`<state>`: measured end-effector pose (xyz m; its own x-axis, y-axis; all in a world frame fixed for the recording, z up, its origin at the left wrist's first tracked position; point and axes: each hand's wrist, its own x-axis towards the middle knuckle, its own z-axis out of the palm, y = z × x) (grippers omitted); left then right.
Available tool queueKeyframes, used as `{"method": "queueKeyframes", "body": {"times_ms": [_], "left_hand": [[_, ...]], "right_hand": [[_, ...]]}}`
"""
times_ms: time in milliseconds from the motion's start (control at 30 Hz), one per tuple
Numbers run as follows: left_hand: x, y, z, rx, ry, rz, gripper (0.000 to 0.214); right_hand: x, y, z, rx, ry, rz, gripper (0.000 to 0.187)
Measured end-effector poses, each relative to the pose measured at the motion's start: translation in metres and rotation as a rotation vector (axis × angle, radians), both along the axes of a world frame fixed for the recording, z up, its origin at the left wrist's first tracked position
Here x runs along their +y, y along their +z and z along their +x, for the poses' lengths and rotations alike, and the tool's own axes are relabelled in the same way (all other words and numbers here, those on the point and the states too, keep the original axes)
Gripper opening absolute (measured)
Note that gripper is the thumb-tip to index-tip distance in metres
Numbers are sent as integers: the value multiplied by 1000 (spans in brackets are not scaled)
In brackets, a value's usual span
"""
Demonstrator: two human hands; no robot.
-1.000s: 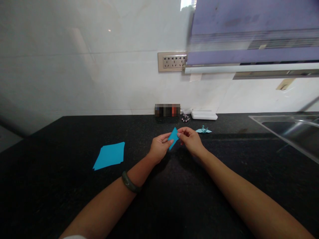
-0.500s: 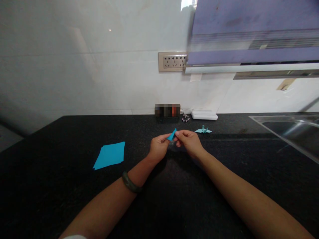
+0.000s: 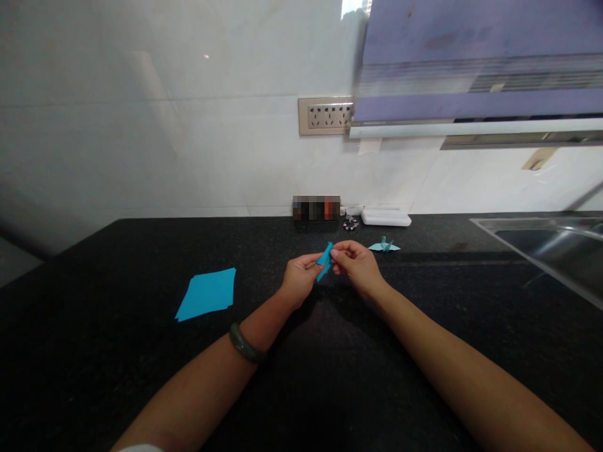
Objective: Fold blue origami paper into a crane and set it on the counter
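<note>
Black counter (image 3: 311, 376), blue sheets (image 3: 207, 294), paper bird (image 3: 385, 247) near right hand (image 3: 360, 266), steel sink (image 3: 541, 263)

we are looking at a kitchen — a metal sink (image 3: 541, 243) is set into the right side of a dark, speckled countertop (image 3: 122, 257), which runs along a pale, glossy tiled wall (image 3: 211, 144) where we see a row of power sockets (image 3: 326, 116) — though whether it belongs to a home, we cannot tell.
</note>
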<state>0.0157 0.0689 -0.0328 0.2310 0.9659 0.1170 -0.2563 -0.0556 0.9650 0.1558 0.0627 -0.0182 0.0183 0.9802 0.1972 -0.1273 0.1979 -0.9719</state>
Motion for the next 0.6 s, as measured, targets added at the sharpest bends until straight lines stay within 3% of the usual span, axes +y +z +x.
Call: {"method": "queueKeyframes", "body": {"times_ms": [133, 333, 467, 600], "left_hand": [[1, -1, 1, -27, 12, -37, 30], [-1, 2, 1, -40, 36, -57, 30], [-1, 3, 1, -50, 46, -57, 31], [-1, 3, 0, -37, 43, -53, 30]], "right_hand": [[1, -2, 0, -116, -89, 128, 26], [-1, -6, 1, -455, -287, 347, 19], [-5, -2, 1, -567, -291, 469, 18], [-5, -1, 1, -592, -310, 463, 16]]}}
